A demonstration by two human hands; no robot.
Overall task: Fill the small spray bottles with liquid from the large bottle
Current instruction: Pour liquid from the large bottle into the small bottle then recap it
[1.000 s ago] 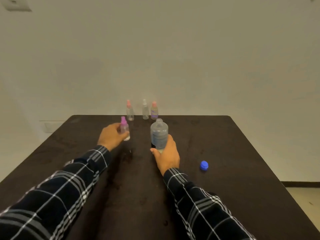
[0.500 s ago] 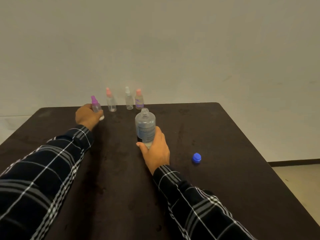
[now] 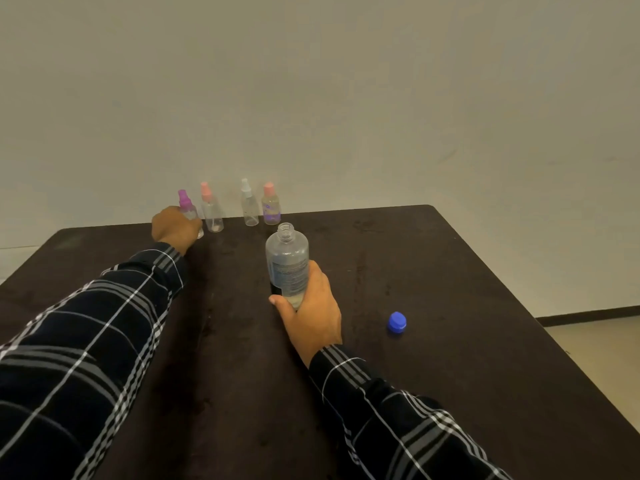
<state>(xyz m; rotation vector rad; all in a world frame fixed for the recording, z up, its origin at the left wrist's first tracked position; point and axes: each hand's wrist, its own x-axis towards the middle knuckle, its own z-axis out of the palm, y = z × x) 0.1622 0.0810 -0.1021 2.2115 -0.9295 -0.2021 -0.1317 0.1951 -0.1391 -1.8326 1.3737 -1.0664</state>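
Dark table [image 3: 450, 341], bottles along its far edge.
Left hand [image 3: 175, 228] grips the purple-capped spray bottle [image 3: 187, 206]; right hand [image 3: 311, 317] grips the uncapped large bottle [image 3: 286, 258].

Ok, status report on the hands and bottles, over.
Left hand grips purple-capped spray bottle, far left. Right hand grips large bottle, uncapped. Blue cap lies off right, nothing in the way.
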